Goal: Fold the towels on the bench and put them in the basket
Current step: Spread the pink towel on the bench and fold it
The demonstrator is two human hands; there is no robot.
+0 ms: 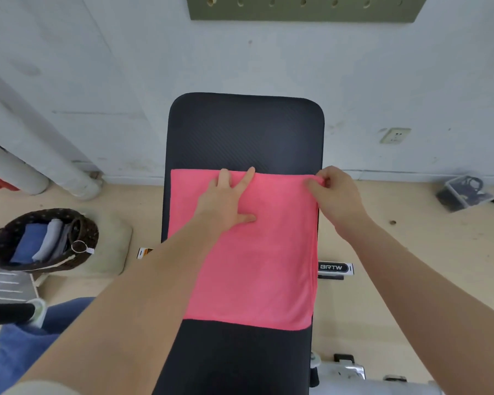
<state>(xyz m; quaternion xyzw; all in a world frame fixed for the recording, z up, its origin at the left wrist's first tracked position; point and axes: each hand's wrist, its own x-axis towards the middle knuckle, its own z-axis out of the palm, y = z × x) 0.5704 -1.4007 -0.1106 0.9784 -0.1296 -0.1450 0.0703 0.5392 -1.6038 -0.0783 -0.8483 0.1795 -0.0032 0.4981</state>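
1. On the floor at the left, a dark woven round basket (44, 240) holds folded blue and grey towels (40, 243).
2. Across the black padded bench (246, 132), a pink rectangular cloth towel (254, 266) lies flat.
3. The left hand (226, 203) presses on it, fingers spread straight.
4. The right hand (335, 195) pinches its far right corner.

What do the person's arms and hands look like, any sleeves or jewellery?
Both forearms are bare. The left hand and right hand show no gloves, rings or watch. A pale sleeve edge shows by the left upper arm.
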